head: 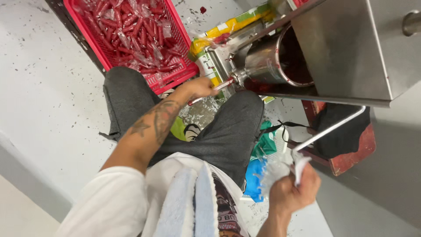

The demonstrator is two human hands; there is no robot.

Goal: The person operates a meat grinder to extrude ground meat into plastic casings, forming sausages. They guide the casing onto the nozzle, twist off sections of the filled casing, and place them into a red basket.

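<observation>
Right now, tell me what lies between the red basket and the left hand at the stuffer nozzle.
In the head view, only the person's grey-trousered knee and a strip of speckled white floor separate the red basket from the left hand.

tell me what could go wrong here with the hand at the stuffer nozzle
1. The left hand grips the thin red sausage right at the steel stuffer's nozzle; it may tear or slip.
2. The right hand holds clear plastic wrap around the metal crank handle, so grip could slide.

White short-sleeved printed shirt, grey trousers, a forearm tattoo, perhaps a pale towel draped in front.
</observation>
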